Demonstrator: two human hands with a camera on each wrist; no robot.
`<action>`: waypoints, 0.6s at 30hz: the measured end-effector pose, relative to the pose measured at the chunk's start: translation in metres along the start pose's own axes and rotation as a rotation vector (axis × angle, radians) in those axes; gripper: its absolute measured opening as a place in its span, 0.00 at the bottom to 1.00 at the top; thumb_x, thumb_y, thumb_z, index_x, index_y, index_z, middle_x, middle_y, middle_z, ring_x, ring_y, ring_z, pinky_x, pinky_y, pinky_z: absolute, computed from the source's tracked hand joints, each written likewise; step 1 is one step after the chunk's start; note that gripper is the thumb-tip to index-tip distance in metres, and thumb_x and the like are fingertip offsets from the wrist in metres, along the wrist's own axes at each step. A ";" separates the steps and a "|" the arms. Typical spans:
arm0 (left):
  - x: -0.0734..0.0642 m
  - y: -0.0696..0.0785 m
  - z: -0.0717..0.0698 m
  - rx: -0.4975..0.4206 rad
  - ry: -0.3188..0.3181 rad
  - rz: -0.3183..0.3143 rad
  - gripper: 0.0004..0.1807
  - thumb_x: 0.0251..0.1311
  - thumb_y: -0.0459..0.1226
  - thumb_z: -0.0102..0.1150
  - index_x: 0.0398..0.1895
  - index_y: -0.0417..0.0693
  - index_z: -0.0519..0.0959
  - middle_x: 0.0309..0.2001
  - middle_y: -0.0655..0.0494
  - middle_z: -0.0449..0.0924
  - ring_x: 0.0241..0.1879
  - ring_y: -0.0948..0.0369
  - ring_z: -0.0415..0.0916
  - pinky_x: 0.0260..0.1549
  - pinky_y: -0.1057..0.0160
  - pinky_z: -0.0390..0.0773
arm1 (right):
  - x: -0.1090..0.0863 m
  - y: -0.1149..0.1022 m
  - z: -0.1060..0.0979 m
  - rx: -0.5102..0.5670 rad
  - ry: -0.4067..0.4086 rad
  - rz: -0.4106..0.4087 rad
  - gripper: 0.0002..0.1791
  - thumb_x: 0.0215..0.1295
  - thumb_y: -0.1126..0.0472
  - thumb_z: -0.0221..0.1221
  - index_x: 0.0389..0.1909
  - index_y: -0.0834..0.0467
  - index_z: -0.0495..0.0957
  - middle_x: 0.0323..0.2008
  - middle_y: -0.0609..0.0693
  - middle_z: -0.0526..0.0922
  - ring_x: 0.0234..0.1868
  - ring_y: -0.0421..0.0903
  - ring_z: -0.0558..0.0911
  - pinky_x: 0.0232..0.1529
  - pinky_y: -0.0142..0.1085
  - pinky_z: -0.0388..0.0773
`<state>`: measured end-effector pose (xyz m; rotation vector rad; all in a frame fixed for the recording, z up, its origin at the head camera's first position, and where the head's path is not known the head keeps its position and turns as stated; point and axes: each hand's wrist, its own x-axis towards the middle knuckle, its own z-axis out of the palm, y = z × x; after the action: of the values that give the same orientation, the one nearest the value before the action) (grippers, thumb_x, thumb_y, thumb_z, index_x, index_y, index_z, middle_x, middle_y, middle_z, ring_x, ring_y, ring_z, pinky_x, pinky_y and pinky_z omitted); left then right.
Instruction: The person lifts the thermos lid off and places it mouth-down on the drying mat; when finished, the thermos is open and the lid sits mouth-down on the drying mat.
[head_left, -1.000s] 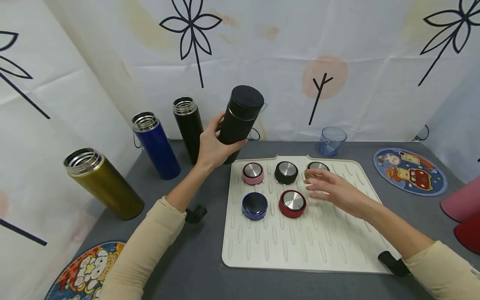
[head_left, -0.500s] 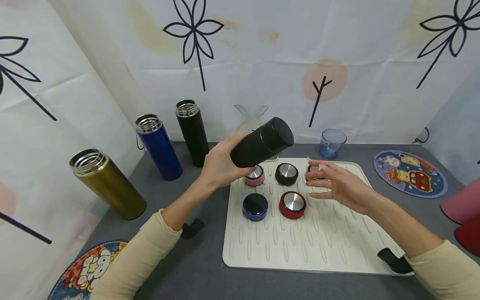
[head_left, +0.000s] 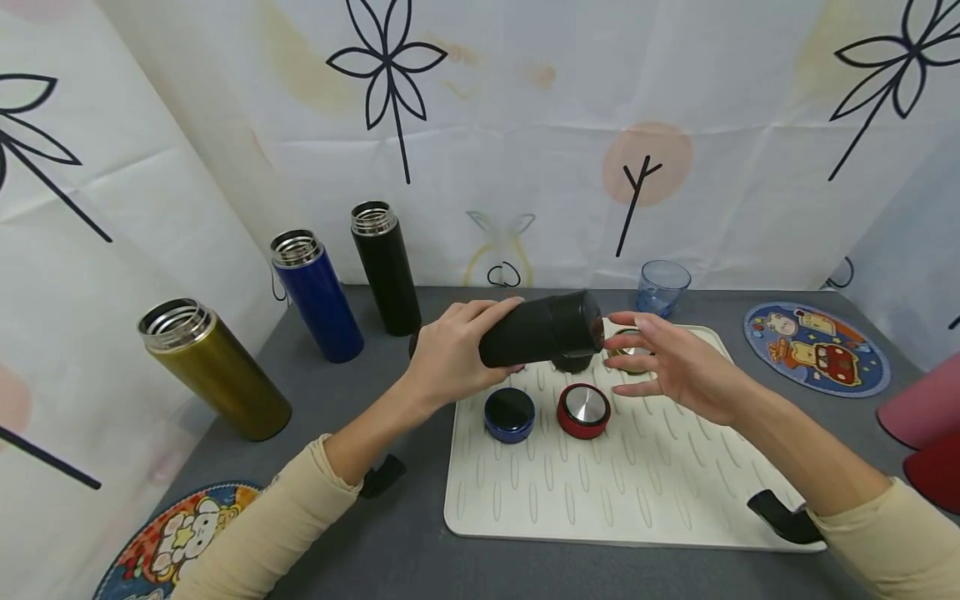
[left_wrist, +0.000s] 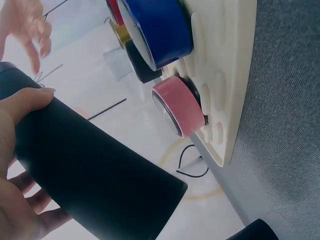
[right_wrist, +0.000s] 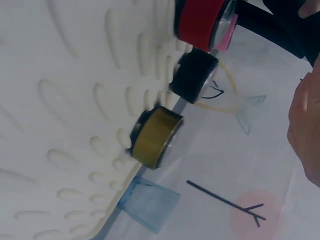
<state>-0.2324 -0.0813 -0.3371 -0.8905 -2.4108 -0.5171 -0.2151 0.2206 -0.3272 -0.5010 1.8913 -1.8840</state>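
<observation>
My left hand grips a black thermos bottle around its body, holding it nearly level above the back of a cream mat. The bottle's capped end points right, toward my right hand, whose fingers are spread and hold nothing; their tips are right by that cap. Under and around the bottle, round bottle caps sit on the mat: a blue cap, a red cap, a gold cap and a black cap. The pink cap is mostly hidden in the head view.
Three uncapped bottles stand at left: gold, blue and black. A blue glass stands behind the mat. Round cartoon coasters lie right and front left. Pink and red objects edge in at right.
My left hand has brought the black thermos bottle down and right, tipping it from near upright to almost level, its cap now by my right fingers. The right hand has barely moved.
</observation>
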 end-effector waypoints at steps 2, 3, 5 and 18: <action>-0.002 0.002 0.001 0.039 0.006 0.033 0.43 0.38 0.45 0.77 0.64 0.54 0.72 0.53 0.53 0.76 0.49 0.53 0.74 0.33 0.52 0.80 | 0.001 -0.003 0.005 0.003 0.005 0.010 0.32 0.76 0.49 0.40 0.71 0.63 0.47 0.59 0.67 0.59 0.58 0.58 0.71 0.48 0.54 0.75; -0.003 0.003 0.001 0.062 0.011 0.050 0.42 0.38 0.44 0.77 0.64 0.55 0.72 0.53 0.53 0.76 0.49 0.53 0.74 0.34 0.52 0.80 | 0.001 -0.005 0.007 0.008 0.010 0.018 0.32 0.76 0.49 0.41 0.71 0.62 0.48 0.59 0.67 0.59 0.58 0.59 0.71 0.48 0.55 0.75; -0.004 0.006 0.002 0.111 0.020 0.085 0.42 0.38 0.42 0.76 0.63 0.55 0.73 0.52 0.53 0.77 0.48 0.52 0.75 0.37 0.53 0.80 | 0.001 -0.008 0.011 0.018 0.018 0.035 0.32 0.75 0.50 0.43 0.72 0.61 0.47 0.60 0.67 0.57 0.58 0.60 0.70 0.49 0.57 0.73; -0.008 0.018 0.004 0.257 0.015 0.178 0.42 0.36 0.42 0.77 0.62 0.54 0.74 0.51 0.52 0.77 0.47 0.52 0.76 0.47 0.56 0.77 | 0.000 -0.010 0.026 -0.051 0.118 0.092 0.41 0.66 0.62 0.59 0.71 0.68 0.46 0.61 0.68 0.57 0.54 0.55 0.75 0.50 0.50 0.75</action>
<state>-0.2163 -0.0709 -0.3421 -0.9688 -2.2910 -0.1421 -0.2019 0.1988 -0.3172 -0.3184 2.0066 -1.8461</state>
